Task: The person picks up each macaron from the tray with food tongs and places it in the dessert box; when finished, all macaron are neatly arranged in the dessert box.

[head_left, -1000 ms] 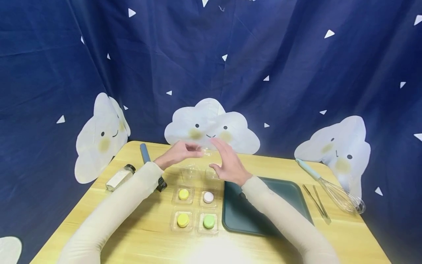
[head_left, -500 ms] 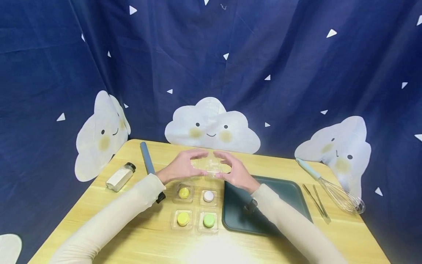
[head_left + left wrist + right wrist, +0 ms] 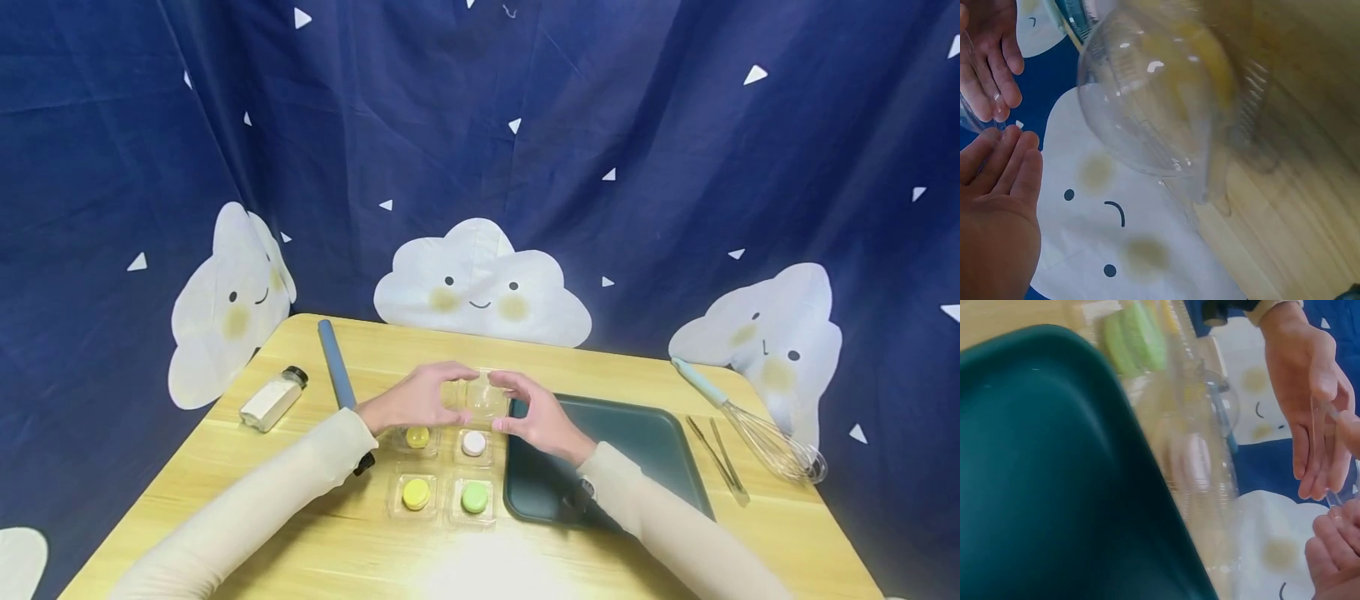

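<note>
"Where is the clear plastic piece (image 3: 486,402)?"

"Between the two hands, at the middle of the table (image 3: 330,542), just to the far side of the pale pink macaron (image 3: 473,443). Its exact shape is hard to make out."

"And the hands?"

"The left hand (image 3: 423,397) pinches it from the left, the right hand (image 3: 538,414) from the right, each with fingers on the far side and thumb on the near side."

"What else sits close by?"

"A yellow macaron (image 3: 417,437) to the left of the pink one. On the near side, another yellow macaron (image 3: 416,494) at left and a green macaron (image 3: 475,498) at right. All four sit in clear packaging."

"Farther out?"

"To the right, a dark green tray (image 3: 615,425), then tongs (image 3: 712,454) and a whisk (image 3: 726,405). To the left, a blue bar (image 3: 337,364) and a black-capped jar (image 3: 272,402)."

"Beyond the table?"

"A blue curtain (image 3: 450,150) with smiling clouds."
</note>
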Demonstrator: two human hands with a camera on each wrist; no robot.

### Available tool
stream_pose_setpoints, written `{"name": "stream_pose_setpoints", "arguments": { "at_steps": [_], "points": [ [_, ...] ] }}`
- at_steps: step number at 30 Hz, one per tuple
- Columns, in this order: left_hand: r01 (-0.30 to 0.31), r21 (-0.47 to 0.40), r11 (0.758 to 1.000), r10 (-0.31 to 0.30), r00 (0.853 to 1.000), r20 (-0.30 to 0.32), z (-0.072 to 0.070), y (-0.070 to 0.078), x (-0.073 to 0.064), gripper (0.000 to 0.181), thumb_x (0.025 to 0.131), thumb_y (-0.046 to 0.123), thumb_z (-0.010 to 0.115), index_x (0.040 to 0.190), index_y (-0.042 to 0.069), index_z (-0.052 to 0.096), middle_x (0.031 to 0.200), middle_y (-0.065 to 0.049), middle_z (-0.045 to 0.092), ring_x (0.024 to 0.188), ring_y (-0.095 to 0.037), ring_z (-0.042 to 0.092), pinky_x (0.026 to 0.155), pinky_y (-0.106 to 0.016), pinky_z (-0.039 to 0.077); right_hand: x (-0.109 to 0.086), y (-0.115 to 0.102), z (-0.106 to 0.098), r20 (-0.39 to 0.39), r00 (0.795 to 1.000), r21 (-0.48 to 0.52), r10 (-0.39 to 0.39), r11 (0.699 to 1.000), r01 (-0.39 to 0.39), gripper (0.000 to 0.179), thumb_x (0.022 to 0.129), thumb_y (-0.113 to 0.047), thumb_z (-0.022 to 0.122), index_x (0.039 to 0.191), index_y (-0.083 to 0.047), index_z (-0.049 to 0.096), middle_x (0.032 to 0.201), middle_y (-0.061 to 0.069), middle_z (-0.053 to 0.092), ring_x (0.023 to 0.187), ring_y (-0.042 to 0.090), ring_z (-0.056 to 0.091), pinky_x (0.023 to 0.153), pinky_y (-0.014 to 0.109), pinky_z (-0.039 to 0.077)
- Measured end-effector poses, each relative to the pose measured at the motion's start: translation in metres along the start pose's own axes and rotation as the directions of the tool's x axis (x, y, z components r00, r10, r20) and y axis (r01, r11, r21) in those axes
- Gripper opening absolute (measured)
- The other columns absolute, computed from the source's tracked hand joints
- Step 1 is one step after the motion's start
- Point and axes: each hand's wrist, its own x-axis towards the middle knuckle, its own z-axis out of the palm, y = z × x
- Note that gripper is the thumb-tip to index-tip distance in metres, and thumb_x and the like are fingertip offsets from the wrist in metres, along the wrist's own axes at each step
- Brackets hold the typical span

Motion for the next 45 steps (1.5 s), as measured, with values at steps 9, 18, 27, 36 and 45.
{"name": "stream_pose_setpoints", "arguments": {
  "at_steps": [9, 18, 27, 36, 45],
  "points": [
    [0.056, 0.138, 0.989, -0.073, 0.989, 0.125, 0.014, -0.002, -0.011, 0.077, 0.076, 0.04, 0.087, 0.141, 0.012, 0.059, 0.145, -0.005, 0.061, 0.138, -0.028, 0.054, 0.118, -0.048, 0.044, -0.012, 0.003, 0.01, 0.088, 0.995, -0.274, 0.045, 0.962, -0.02, 0.07, 0.08, -0.015, 0.086, 0.143, -0.012, 0.055, 0.146, 0.005, 0.058, 0.133, 0.03, 0.058, 0.113, 0.048, 0.049],
    [0.061, 0.169, 0.984, -0.089, 0.982, 0.166, 0.023, 0.002, -0.019, 0.078, 0.075, 0.048, 0.087, 0.139, 0.012, 0.061, 0.142, -0.005, 0.063, 0.133, -0.028, 0.058, 0.113, -0.046, 0.049, -0.017, 0.003, 0.011, 0.189, 0.981, -0.411, -0.03, 0.905, 0.107, 0.073, 0.076, -0.021, 0.089, 0.14, -0.004, 0.057, 0.143, 0.011, 0.061, 0.133, 0.029, 0.058, 0.112, 0.047, 0.049],
    [0.047, 0.232, 0.972, -0.089, 0.98, 0.175, 0.028, 0.003, -0.019, 0.08, 0.073, 0.048, 0.088, 0.138, 0.011, 0.062, 0.138, -0.007, 0.066, 0.128, -0.026, 0.062, 0.109, -0.043, 0.053, -0.017, 0.006, 0.013, 0.225, 0.974, -0.449, -0.005, 0.887, 0.108, 0.074, 0.078, -0.023, 0.089, 0.141, -0.005, 0.056, 0.143, 0.012, 0.06, 0.133, 0.028, 0.058, 0.109, 0.045, 0.052],
    [0.07, 0.271, 0.96, -0.125, 0.974, 0.191, 0.031, 0.005, -0.014, 0.079, 0.073, 0.045, 0.088, 0.139, 0.009, 0.061, 0.139, -0.009, 0.066, 0.13, -0.026, 0.061, 0.111, -0.042, 0.052, -0.015, 0.01, 0.013, 0.248, 0.968, -0.461, 0.032, 0.883, 0.088, 0.073, 0.081, -0.026, 0.086, 0.144, -0.007, 0.054, 0.148, 0.01, 0.057, 0.136, 0.027, 0.055, 0.111, 0.045, 0.05],
    [0.062, 0.299, 0.952, -0.129, 0.97, 0.208, 0.031, 0.004, -0.008, 0.079, 0.075, 0.044, 0.088, 0.139, 0.007, 0.061, 0.139, -0.011, 0.066, 0.13, -0.027, 0.062, 0.11, -0.042, 0.052, -0.01, 0.009, 0.011, 0.26, 0.966, -0.49, 0.014, 0.864, 0.119, 0.074, 0.079, -0.027, 0.087, 0.143, -0.005, 0.055, 0.144, 0.012, 0.06, 0.134, 0.029, 0.057, 0.112, 0.046, 0.05]
  ]
}}
